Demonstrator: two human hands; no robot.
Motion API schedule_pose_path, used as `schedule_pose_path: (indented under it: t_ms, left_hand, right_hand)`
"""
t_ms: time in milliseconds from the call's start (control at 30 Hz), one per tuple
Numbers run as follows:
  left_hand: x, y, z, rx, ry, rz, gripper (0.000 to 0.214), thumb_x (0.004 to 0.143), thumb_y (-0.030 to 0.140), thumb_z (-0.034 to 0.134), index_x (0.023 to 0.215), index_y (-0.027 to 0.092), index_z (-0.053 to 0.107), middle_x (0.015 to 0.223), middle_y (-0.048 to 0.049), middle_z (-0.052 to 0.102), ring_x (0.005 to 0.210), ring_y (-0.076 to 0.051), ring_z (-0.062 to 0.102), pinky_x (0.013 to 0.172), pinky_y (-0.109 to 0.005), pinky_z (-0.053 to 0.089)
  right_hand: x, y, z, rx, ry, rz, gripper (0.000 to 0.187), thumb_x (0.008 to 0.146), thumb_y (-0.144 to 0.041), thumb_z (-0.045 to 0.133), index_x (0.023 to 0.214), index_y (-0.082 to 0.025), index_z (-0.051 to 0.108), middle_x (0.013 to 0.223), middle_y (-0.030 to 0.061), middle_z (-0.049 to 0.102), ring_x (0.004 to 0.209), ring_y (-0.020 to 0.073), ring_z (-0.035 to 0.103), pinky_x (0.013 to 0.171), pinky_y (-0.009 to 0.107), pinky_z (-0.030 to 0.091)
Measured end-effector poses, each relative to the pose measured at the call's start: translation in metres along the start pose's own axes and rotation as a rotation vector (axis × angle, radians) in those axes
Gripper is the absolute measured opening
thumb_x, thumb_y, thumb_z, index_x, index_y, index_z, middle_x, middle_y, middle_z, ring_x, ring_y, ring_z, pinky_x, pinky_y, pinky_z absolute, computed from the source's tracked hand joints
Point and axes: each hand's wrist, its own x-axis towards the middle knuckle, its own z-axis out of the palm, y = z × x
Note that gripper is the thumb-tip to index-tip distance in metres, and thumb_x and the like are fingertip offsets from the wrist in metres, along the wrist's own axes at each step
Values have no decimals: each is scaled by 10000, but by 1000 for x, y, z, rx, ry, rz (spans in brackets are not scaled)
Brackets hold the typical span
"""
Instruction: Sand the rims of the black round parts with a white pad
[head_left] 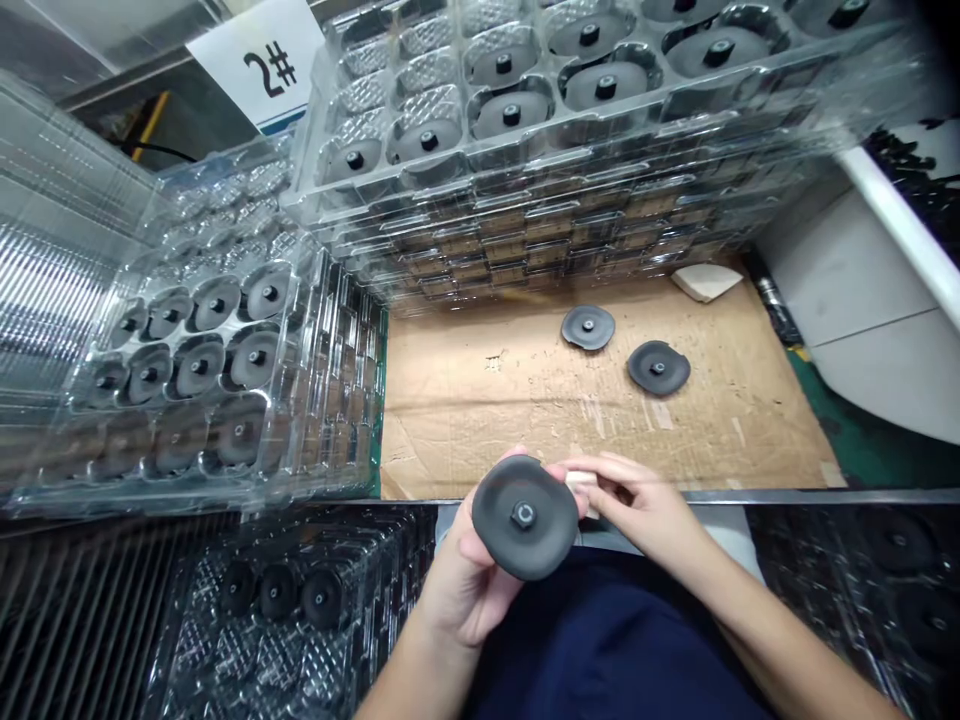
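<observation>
My left hand (469, 590) holds a dark grey rubber disc (525, 517) from below, its central metal nut facing up. My right hand (637, 505) pinches a small cream pad (579, 488), cloth or sponge, against the disc's rim. Beyond them, two similar discs (588, 327) (658, 368) lie apart on a brown cardboard sheet (480, 425). A folded pale pad (705, 282) lies at the cardboard's far edge, out of reach of both hands.
Stacked transparent plastic trays (510, 120) holding rows of discs stand behind and left of the cardboard. Dark trays (277, 620) lie low on the left, with more at lower right. A metal edge runs below the cardboard. A "2#" sign (262, 65) stands at the back.
</observation>
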Motion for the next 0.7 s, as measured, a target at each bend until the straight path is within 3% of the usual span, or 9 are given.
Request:
schedule_pose_path:
  t_ms: [100,333,467,567,633,700]
  left_hand:
    - [-2,0,2,11,56,-31,574,493,428,834,1031,293,682,1040,-25,701,923,-216,673,755,-260,547]
    - [0,-1,8,-5,25,-24,548,497,416,843,1002,275,685,1005,-28,702,883,-212,679,714,-250,547]
    - [0,-2,8,3,5,-25,533,518,410,837,1009,268,685,1017,-31,711,883,-215,686,730,-254,543]
    - [1,-3,9,-3,-25,-41,536,529,406,834,1025,269,684,1026,-30,717,886,-214,690,778,-263,535]
    - [2,-6,11,21,2,-53,555,509,421,841,1016,254,689,1002,-37,721,876,-218,691,802,-278,534]
    - [3,-10,14,84,124,-26,559,486,451,843,981,230,702,956,-44,720,876,-228,685,820,-302,538]
  right_hand:
    - [0,-7,-1,-12,-33,-7,221,849,-216,535,981,-195,711,698,12,609,543,121,494,508,233,409]
    - [2,-7,1,-19,-49,-38,216,866,-244,533,990,-205,706,693,10,612,541,122,507,504,233,417]
    - [3,-1,-5,-13,8,-43,228,877,-262,520,1002,-194,698,755,29,642,575,135,544,519,250,435]
    - [-1,-20,-22,8,120,-63,218,893,-251,523,1052,-219,669,896,43,668,725,160,598,571,259,451]
    - [-5,-45,-32,21,231,-225,224,911,-218,521,1092,-275,640,992,22,670,844,164,604,646,269,456]
    - [-6,-71,-37,-31,233,-547,256,948,-208,466,1136,-297,615,999,7,680,823,153,595,669,288,439]
